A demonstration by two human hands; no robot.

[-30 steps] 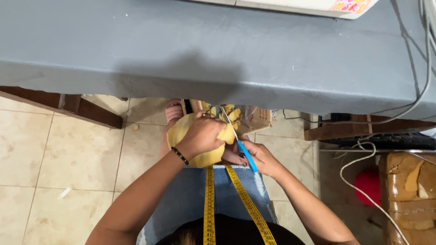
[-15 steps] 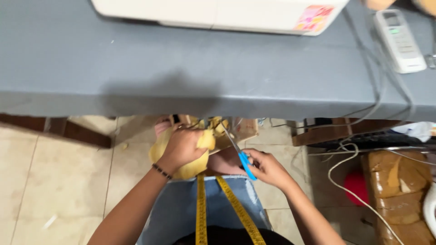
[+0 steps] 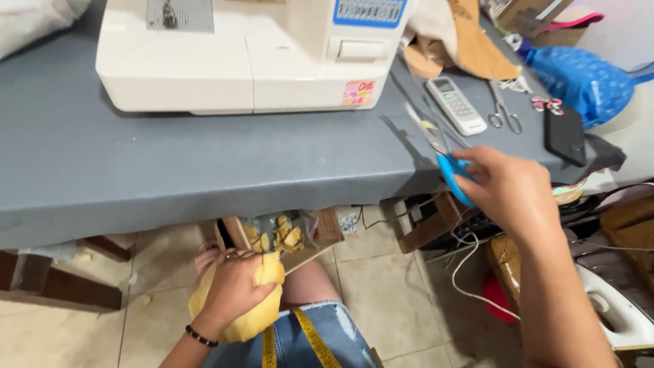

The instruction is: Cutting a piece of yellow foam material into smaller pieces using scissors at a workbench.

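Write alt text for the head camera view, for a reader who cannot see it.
A seated person's right hand holds blue-handled scissors over the edge of a grey table, while the left hand grips a yellow cloth bundle in the lap. A white sewing machine, a remote and small metal scissors sit on the table.

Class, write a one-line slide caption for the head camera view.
Right hand holds blue-handled scissors over the grey table by a white sewing machine; left hand grips yellow fabric below.
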